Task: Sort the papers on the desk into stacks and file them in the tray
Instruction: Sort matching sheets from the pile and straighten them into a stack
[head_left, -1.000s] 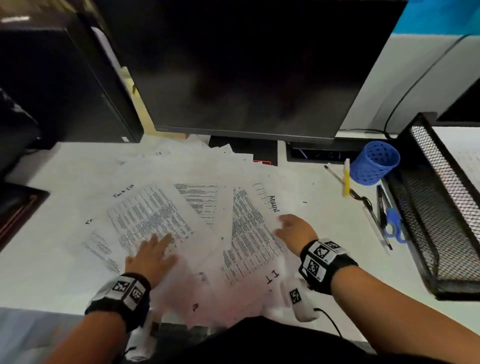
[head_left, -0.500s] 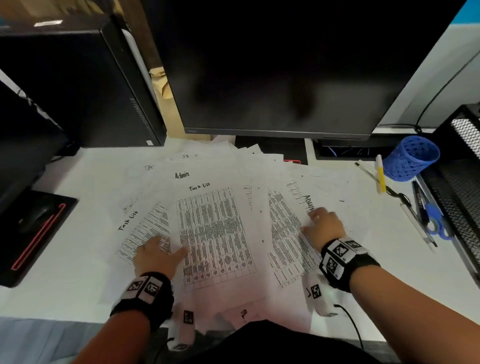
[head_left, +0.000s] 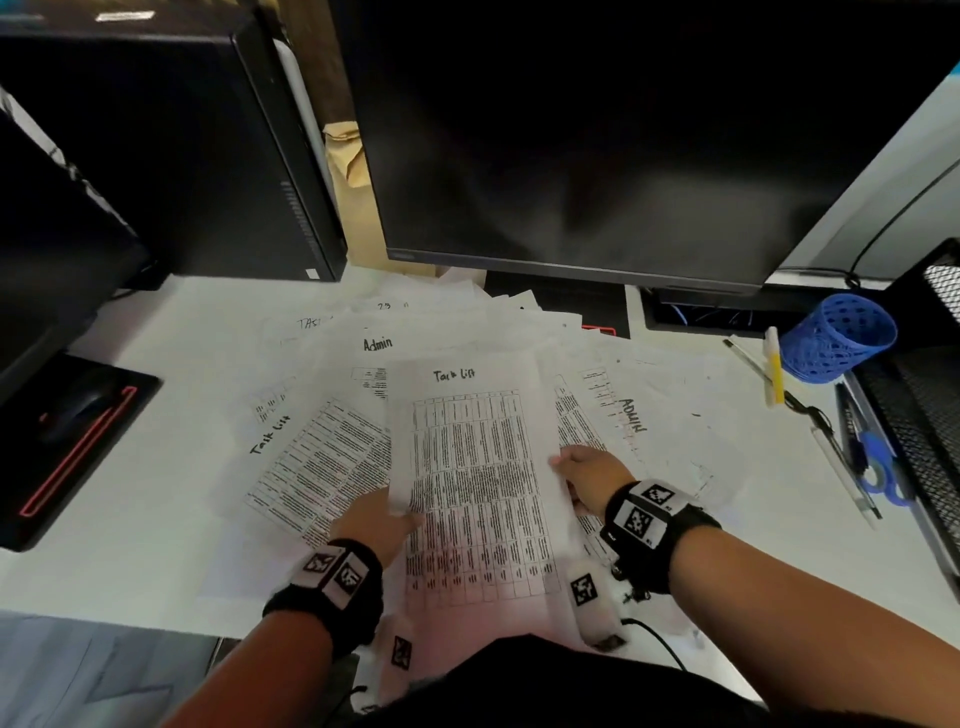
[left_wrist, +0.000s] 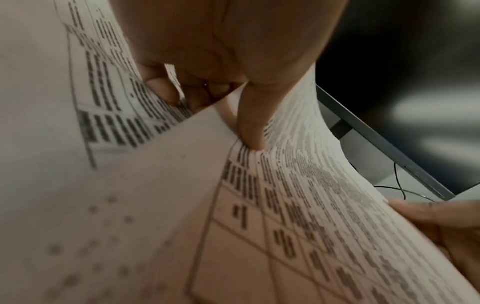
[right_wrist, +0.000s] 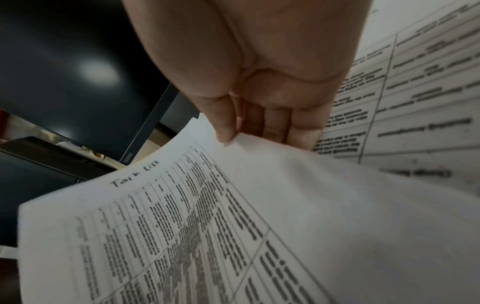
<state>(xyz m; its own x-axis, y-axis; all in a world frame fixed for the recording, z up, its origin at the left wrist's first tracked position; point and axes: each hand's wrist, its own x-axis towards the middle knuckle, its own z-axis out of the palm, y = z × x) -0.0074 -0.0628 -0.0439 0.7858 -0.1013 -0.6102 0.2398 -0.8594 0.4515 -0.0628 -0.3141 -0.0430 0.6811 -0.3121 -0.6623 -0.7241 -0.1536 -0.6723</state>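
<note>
Many printed sheets lie fanned over the white desk (head_left: 156, 467), some hand-labelled "Task list", "Admin" and "ADMIN". One "Task list" sheet (head_left: 478, 467) is lifted off the pile between both hands. My left hand (head_left: 387, 512) pinches its left edge, thumb on top (left_wrist: 250, 131). My right hand (head_left: 582, 470) pinches its right edge between thumb and fingers (right_wrist: 226, 131). The same sheet (right_wrist: 182, 226) curves upward in the right wrist view. Another "Task list" sheet (head_left: 322, 462) lies to the left, and the "ADMIN" sheet (head_left: 634, 415) to the right. The black mesh tray (head_left: 930, 415) stands at the far right.
A big dark monitor (head_left: 623, 130) stands behind the papers and a black computer tower (head_left: 182, 145) at back left. A blue mesh pen cup (head_left: 836, 338) lies tipped beside pens and blue scissors (head_left: 878, 467). A mouse on a black pad (head_left: 72, 431) sits at the left.
Both hands left the flat papers and took the middle "Task list" sheet by its side edges, lifting it off the pile. The head view has shifted right and down.
</note>
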